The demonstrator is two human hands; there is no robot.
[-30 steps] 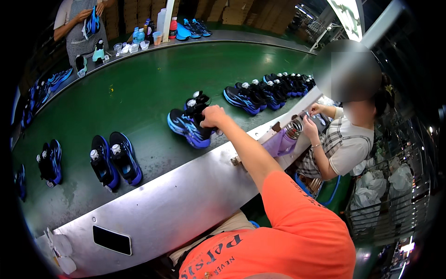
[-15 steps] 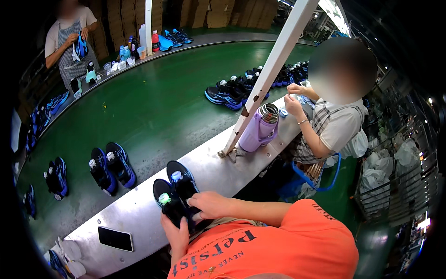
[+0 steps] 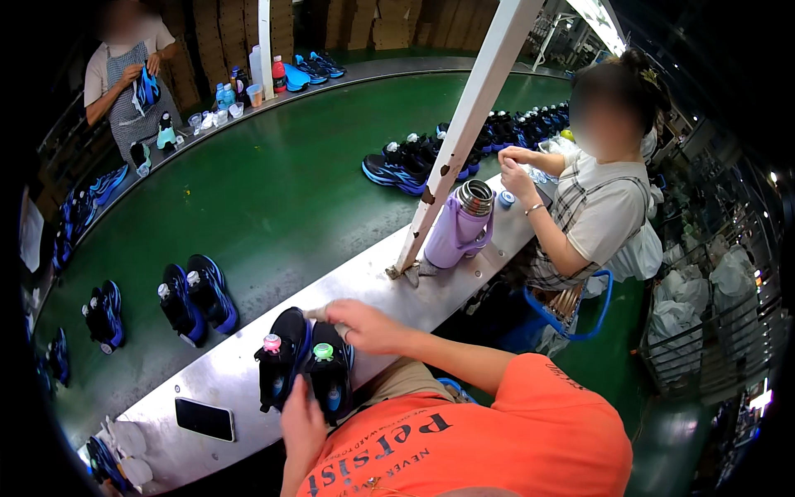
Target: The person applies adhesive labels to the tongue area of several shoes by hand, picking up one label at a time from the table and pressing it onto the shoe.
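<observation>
Two black shoes with blue soles stand side by side on the metal ledge before me. A pink-topped piece pokes from the opening of the left shoe (image 3: 286, 335), a green-topped one from the right shoe (image 3: 333, 385). My right hand (image 3: 364, 325) is closed by the toes; a short pale thing shows at its fingertips, too blurred to name. Beside the heels is my left hand (image 3: 304, 422), slightly blurred, fingers stretched out and holding nothing I can see. Whether it touches a shoe is unclear.
A phone (image 3: 204, 419) lies left on the ledge. A purple flask (image 3: 457, 228) stands open beside a white post (image 3: 472, 124). More shoe pairs (image 3: 199, 300) sit on the green conveyor (image 3: 273, 166). One co-worker (image 3: 600, 199) sits at right; another (image 3: 137, 91) stands across, holding a shoe.
My right hand has moved forward from the shoe openings to the toes. My left hand has drawn back slightly. Pink and green tops now show on the pair, where green and pale blue showed before.
</observation>
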